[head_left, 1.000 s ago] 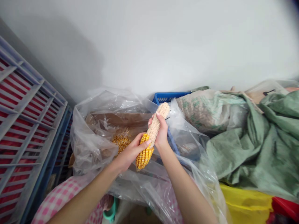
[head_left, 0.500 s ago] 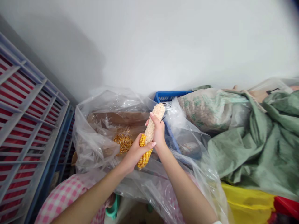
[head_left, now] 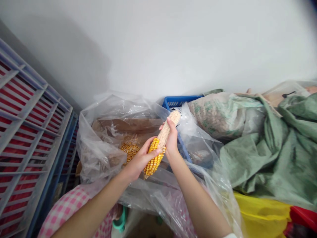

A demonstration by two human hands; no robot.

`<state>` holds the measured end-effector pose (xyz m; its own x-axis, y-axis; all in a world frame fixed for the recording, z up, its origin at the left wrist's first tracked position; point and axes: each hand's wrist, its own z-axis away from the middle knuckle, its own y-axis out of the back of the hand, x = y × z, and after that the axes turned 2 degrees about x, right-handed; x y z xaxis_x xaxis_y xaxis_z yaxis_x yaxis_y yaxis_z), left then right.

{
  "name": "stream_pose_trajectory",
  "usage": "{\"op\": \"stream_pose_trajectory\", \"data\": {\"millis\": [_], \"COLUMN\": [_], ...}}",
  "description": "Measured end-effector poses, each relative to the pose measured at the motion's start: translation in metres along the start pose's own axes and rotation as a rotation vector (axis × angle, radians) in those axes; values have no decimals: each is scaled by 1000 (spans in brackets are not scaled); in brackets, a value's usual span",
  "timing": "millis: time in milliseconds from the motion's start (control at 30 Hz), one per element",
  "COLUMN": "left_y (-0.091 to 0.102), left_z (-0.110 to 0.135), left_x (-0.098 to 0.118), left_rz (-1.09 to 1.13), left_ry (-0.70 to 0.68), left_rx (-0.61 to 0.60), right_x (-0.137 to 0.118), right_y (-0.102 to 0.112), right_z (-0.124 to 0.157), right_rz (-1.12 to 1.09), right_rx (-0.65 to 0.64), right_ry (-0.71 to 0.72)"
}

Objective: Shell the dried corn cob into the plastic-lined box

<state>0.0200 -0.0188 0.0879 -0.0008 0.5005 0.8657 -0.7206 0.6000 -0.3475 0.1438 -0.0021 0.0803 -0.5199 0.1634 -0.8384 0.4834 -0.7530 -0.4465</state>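
Observation:
Between my two hands is a corn cob (head_left: 162,140), tilted with its top end up and to the right. Its upper part is bare and pale; yellow kernels cover the lower part. My left hand (head_left: 142,160) is closed round the kernel-covered end, its thumb lying across the kernels. Higher up, my right hand (head_left: 171,138) wraps the bare part. A few loosened kernels show by the left thumb tip. Below and to the left, a pile of loose corn kernels (head_left: 130,152) lies in a box (head_left: 119,125) lined with a clear plastic bag (head_left: 92,148).
Slatted plastic crates (head_left: 34,132) rise along the left. Behind my right hand stands a blue basket (head_left: 182,99), with a filled plastic sack (head_left: 223,115) beside it. Green cloth (head_left: 272,155) and a yellow bag (head_left: 262,211) lie at right. A white wall (head_left: 158,49) closes the back.
The cob has rolled in my hands, so more yellow kernels face up. Its top end has shifted slightly right, along with my right hand. Loosened kernels now show by my left thumb.

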Motion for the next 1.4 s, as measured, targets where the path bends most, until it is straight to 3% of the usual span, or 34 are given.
{"op": "stream_pose_trajectory", "data": {"millis": [167,400,600,1233,1400], "left_y": [-2,8,9,16,12], "left_z": [-5,-11,-8,-10,-8], "left_x": [-3,-1,-1,-3,-6], "left_rz": [-27,241,187,313,234], "left_ry": [-3,121,100,214,207], "left_rx": [79,-31,28,16,13], "right_x": [3,-7,-1,8,8], "right_y": [-5,-7,-4,-4,-4], "right_z": [6,1,5,16,20], "right_rz": [99,-70,-3,160,213], "right_rx": [-6,-64,-4,88,82], "right_ry": [53,-24,30,65,92]}}
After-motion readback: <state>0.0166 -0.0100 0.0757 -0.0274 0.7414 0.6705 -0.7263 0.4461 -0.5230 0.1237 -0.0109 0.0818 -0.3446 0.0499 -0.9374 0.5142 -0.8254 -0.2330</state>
